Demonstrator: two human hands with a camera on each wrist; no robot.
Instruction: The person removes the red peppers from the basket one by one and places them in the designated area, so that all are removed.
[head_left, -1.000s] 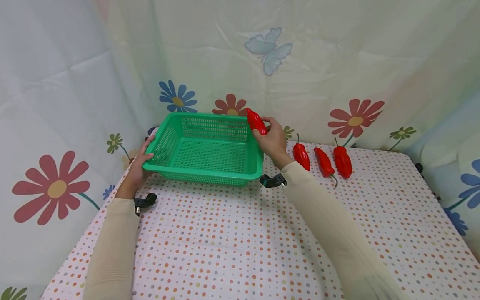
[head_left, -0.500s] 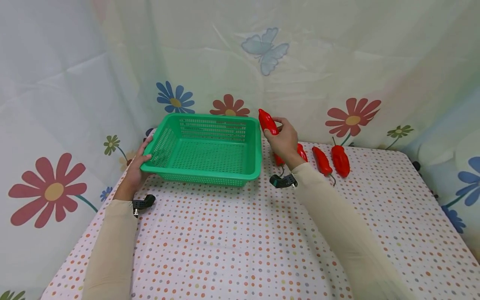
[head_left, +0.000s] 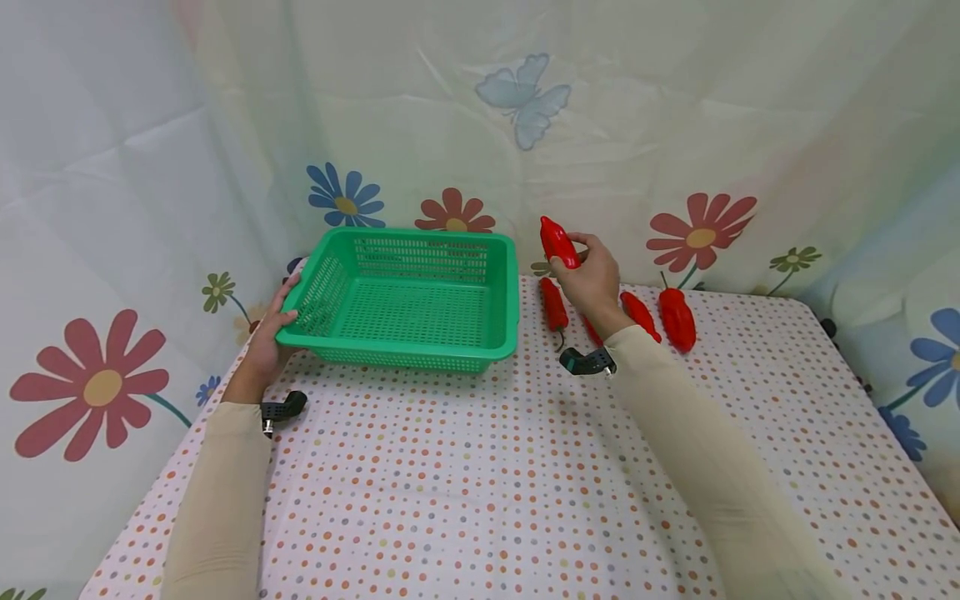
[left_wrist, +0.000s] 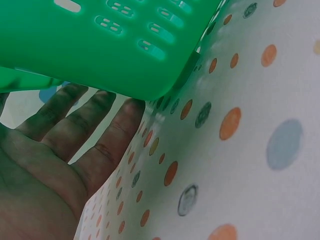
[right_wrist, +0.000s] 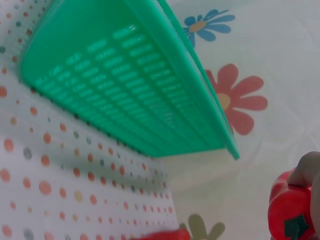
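A green plastic basket [head_left: 420,310] with slotted walls stands at the back left of the table, its bottom in sight. At its left side my left hand [head_left: 266,333] grips the rim, thumb over the edge; in the left wrist view the fingers [left_wrist: 112,135] reach beneath the basket [left_wrist: 100,55]. Right of the basket, my right hand [head_left: 592,279] pinches a red pepper [head_left: 558,243] above the table. In the right wrist view this pepper [right_wrist: 287,212] shows a green stem end. A thinner red pepper [head_left: 553,304] lies below, and another [head_left: 592,330] is mostly hidden by the hand.
Farther right lie two more red peppers, one [head_left: 640,317] partly behind the right sleeve and one broad pepper [head_left: 677,319] with its stem pointing away. A dotted cloth [head_left: 420,475] covers the table. Flowered curtains [head_left: 615,150] hang close behind it and at both sides.
My right hand has moved right with the pepper, from above the basket's right rim to beyond it. The thinner pepper has come into sight. My left hand stays at the basket.
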